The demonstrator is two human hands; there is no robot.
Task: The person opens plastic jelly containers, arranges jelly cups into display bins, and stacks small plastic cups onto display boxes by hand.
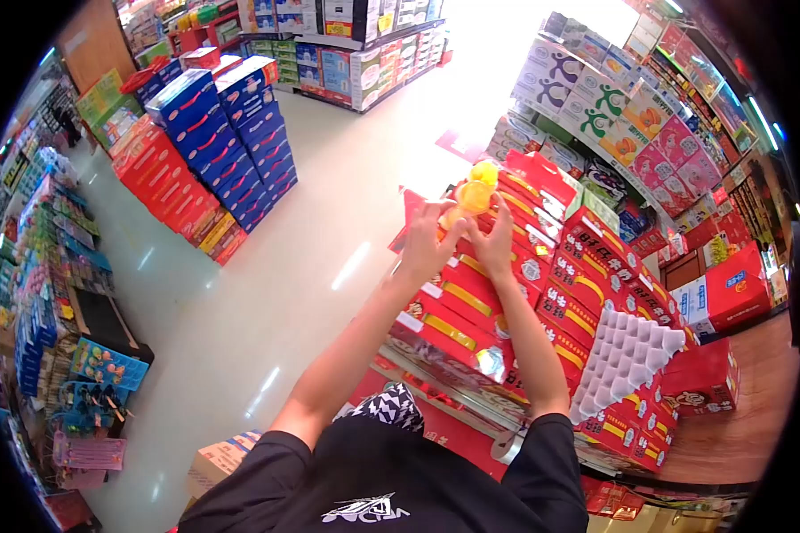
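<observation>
Both hands are raised over a display of stacked red boxes [471, 289]. Between them is a small yellow and orange object [476, 197], rounded and partly see-through, with a brighter yellow top. My left hand [428, 238] has its fingers bent around the object's lower left side. From the right, my right hand [492, 238] pinches it with thumb and fingers. The two thumbs nearly meet below it. Red boxes with yellow bands lie under and around both hands.
A pale egg tray [622, 360] lies on red boxes at the right. Blue boxes [227, 142] and red boxes [164, 182] are stacked across the pale floor [302, 249]. Shelves of goods [49, 293] line the left. A cardboard box [218, 462] stands near my left elbow.
</observation>
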